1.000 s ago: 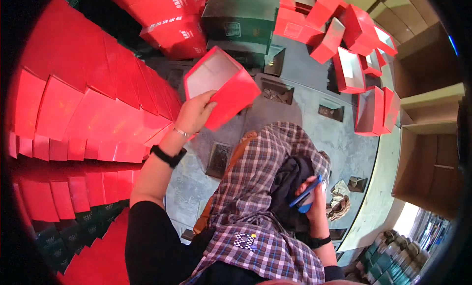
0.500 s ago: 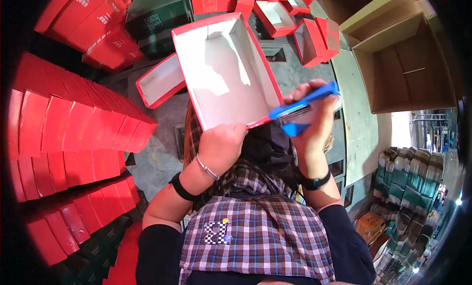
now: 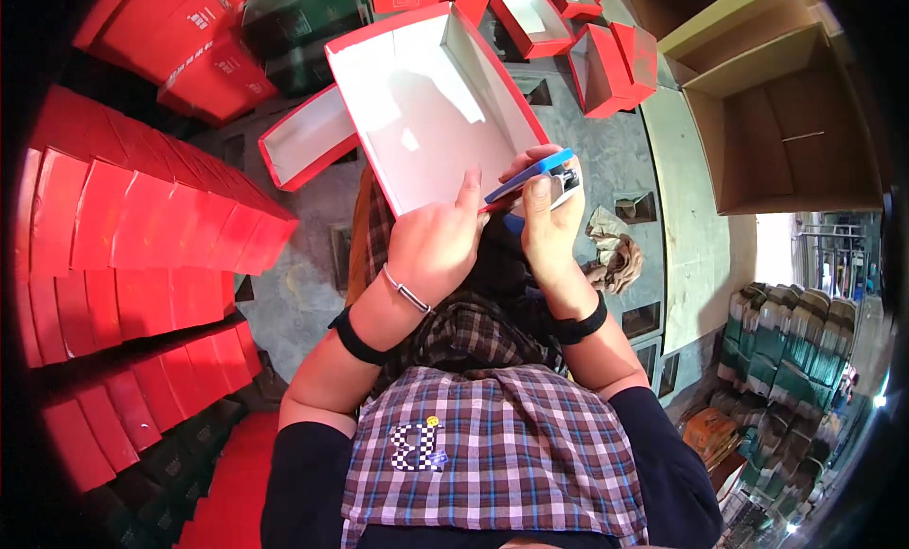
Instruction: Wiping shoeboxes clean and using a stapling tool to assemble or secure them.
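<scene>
A red box [image 3: 379, 104] with a white inside lies tilted in front of me, its open side facing up. My left hand [image 3: 431, 236] is closed on its near edge, with the thumb along the inner side. My right hand [image 3: 551, 217] grips a blue stapler [image 3: 528, 177], whose jaws are at the box's near right corner. Part of the stapler's lower half is hidden by my fingers. A narrower red box [image 3: 311, 137] with a white inside rests just left of the large one.
Tall stacks of red boxes [image 3: 142, 213] fill the left side, with dark green boxes [image 3: 303, 23] behind. More red boxes [image 3: 606, 71] lie at the back. To the right are an open brown carton [image 3: 791, 132], crumpled brown paper [image 3: 617, 251] and bundled green-and-white sheets [image 3: 791, 345].
My right hand has brought the stapler left and inward onto the box's near corner. My left hand has shifted slightly up and right along the edge, its thumb now raised inside the box.
</scene>
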### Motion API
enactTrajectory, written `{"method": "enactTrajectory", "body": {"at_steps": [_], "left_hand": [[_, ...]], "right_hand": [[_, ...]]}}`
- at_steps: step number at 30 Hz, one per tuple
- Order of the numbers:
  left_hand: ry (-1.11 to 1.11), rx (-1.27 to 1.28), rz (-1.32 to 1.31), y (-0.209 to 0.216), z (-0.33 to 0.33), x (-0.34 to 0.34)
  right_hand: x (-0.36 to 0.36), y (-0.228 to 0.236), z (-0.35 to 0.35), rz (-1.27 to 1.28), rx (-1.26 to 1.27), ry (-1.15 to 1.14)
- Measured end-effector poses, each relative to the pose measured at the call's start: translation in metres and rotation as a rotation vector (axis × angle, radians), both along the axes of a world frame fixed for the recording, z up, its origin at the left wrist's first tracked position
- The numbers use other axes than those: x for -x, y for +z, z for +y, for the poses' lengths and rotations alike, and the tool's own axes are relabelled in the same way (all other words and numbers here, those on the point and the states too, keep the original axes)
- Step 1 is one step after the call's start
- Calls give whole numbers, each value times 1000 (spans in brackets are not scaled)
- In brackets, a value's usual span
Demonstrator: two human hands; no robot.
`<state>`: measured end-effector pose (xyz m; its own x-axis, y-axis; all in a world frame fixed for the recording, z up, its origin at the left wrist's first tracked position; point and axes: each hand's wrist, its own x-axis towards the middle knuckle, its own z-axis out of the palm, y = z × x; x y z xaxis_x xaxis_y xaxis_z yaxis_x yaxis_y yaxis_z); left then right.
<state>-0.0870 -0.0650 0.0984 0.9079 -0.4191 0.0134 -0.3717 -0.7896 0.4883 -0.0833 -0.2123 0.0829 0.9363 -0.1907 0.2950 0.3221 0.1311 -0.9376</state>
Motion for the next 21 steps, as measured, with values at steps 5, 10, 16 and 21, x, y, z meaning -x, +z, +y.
{"method": "enactTrajectory", "body": {"at_steps": [5,10,16,21], "left_hand": [[-13,95,-66,-8,2,-3],[-41,53,-145,-9,0,-1],[48,38,-179,-22,-9,3],[38,33,-260,-27,-6,6]], "right_hand": [[-4,-1,5,21,-25,-11],[-17,-12,-3,16,177,-32],[-29,-3,3,33,376,-82],[-18,-4,-3,79,385,-70]]}}
